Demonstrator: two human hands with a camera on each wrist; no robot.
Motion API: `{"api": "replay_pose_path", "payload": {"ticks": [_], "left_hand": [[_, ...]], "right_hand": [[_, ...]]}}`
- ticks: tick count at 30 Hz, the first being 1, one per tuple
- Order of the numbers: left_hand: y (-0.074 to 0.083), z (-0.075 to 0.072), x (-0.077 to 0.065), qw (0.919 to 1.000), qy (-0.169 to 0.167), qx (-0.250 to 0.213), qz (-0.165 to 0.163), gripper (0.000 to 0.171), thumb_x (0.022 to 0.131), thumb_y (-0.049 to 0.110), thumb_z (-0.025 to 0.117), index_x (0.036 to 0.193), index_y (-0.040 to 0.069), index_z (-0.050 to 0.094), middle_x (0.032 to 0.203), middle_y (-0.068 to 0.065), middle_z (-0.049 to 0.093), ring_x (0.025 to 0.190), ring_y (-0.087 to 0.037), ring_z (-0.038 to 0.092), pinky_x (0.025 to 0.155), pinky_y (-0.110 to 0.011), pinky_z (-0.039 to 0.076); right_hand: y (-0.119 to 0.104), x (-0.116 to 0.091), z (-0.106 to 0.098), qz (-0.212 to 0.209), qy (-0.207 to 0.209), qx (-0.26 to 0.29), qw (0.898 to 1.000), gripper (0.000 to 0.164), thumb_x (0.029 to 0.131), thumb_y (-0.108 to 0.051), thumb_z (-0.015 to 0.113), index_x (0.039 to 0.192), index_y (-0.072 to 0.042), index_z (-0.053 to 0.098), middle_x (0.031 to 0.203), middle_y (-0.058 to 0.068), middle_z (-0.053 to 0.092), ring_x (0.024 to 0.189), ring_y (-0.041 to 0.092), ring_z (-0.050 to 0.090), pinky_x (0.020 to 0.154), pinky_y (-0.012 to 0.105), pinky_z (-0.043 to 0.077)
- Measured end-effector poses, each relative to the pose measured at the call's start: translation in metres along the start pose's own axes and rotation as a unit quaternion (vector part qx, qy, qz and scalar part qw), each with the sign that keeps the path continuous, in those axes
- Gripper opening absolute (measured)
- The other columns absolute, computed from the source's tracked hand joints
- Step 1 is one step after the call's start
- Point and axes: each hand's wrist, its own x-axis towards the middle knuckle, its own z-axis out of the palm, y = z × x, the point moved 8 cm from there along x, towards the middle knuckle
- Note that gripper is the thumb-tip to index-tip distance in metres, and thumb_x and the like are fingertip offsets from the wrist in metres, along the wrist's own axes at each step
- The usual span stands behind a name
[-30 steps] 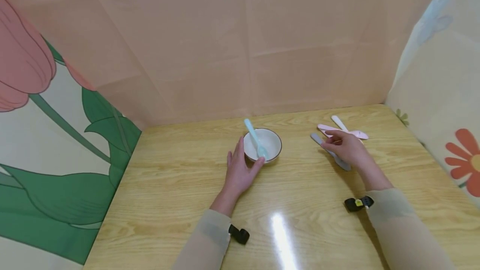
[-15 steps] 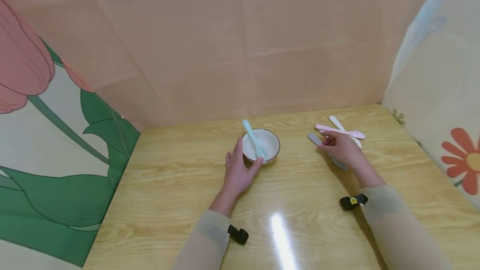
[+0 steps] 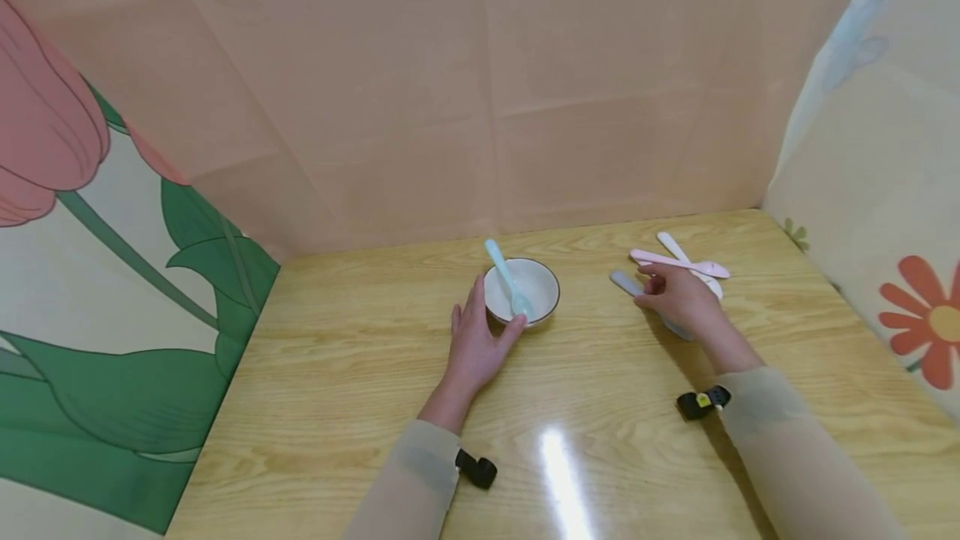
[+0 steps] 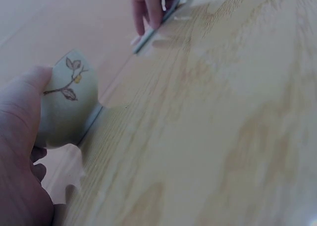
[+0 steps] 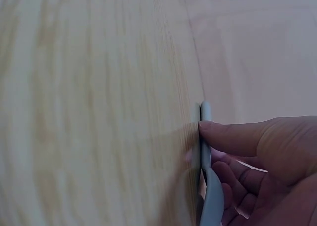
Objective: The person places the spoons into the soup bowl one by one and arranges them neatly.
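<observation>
Your left grip (image 3: pixel 475 348) is curled round the bowl (image 3: pixel 542 280), centre of frame, fingers along its left side, thumb at the near rim, probably to steady it. Blue spoon (image 3: pixel 498 257) leans inside, handle past the far rim, likely too long to lie flat. Right grip (image 3: pixel 682 300), right of centre, pinches the gray spoon (image 3: pixel 625 282) by its handle, presumably for control; touching the desk (image 3: pixel 367 340) or not, can't tell. Pink spoon (image 3: pixel 677 262) crosses white spoon (image 3: pixel 672 245) just beyond.

Spoon (image 3: pixel 508 280) in bowl (image 3: pixel 543 282) on tbl (image 3: pixel 345 357); R of bowl, another spoon (image 3: pixel 626 282) before 2 crossed spoons (image 3: pixel 667 260).
</observation>
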Motion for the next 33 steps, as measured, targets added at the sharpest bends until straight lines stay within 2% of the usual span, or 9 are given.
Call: {"api": "replay_pose_path", "payload": {"ticks": [9, 14, 20, 25, 33], "left_hand": [[-0.0001, 0.0001, -0.0004, 1.0, -0.001, 0.0, -0.004, 0.105, 0.105, 0.062, 0.067, 0.177, 0.008, 0.012, 0.18, -0.015, 0.026, 0.167, -0.029, 0.024, 0.135, -0.059, 0.003], [-0.0011, 0.0009, -0.0006, 0.9999, -0.004, 0.0, -0.01, 0.106, 0.105, 0.063, 0.066, 0.178, 0.012, 0.011, 0.181, -0.013, 0.025, 0.167, -0.028, 0.023, 0.135, -0.058, 0.003], [0.0011, -0.0007, -0.0017, 0.9999, -0.004, -0.002, -0.009, 0.105, 0.105, 0.065, 0.065, 0.179, 0.016, 0.008, 0.181, -0.012, 0.024, 0.167, -0.028, 0.023, 0.135, -0.058, 0.002], [0.0007, -0.0007, -0.0015, 0.9999, -0.004, -0.001, -0.01, 0.105, 0.105, 0.065, 0.065, 0.179, 0.015, 0.008, 0.181, -0.013, 0.025, 0.167, -0.029, 0.023, 0.135, -0.058, 0.002], [-0.0013, 0.0021, -0.0008, 0.9998, -0.009, -0.002, -0.016, 0.107, 0.105, 0.065, 0.065, 0.178, 0.012, 0.009, 0.182, -0.012, 0.023, 0.167, -0.029, 0.023, 0.135, -0.058, 0.001]], "right_hand": [[-0.0043, -0.0008, 0.0008, 0.0, -0.006, -0.025, 1.0, 0.055, 0.099, -0.015, 0.084, 0.143, 0.01, 0.065, 0.105, 0.015, 0.074, 0.097, 0.033, 0.067, 0.086, 0.052, 0.05], [-0.0054, -0.0031, -0.0002, -0.002, 0.001, -0.027, 1.0, 0.053, 0.098, -0.016, 0.084, 0.142, 0.009, 0.067, 0.105, 0.015, 0.076, 0.098, 0.033, 0.069, 0.084, 0.052, 0.051], [-0.005, -0.0022, -0.001, 0.0, 0.005, -0.048, 0.999, 0.051, 0.101, -0.022, 0.082, 0.141, 0.007, 0.069, 0.113, 0.022, 0.077, 0.101, 0.039, 0.072, 0.084, 0.057, 0.054], [-0.0058, -0.0026, -0.0024, 0.008, 0.007, -0.062, 0.998, 0.05, 0.104, -0.025, 0.079, 0.143, 0.005, 0.068, 0.122, 0.028, 0.076, 0.106, 0.045, 0.073, 0.086, 0.062, 0.055], [-0.0067, -0.0037, -0.0034, 0.012, 0.001, -0.067, 0.998, 0.046, 0.107, -0.02, 0.07, 0.144, 0.006, 0.067, 0.124, 0.028, 0.075, 0.109, 0.047, 0.072, 0.087, 0.062, 0.056]]}}
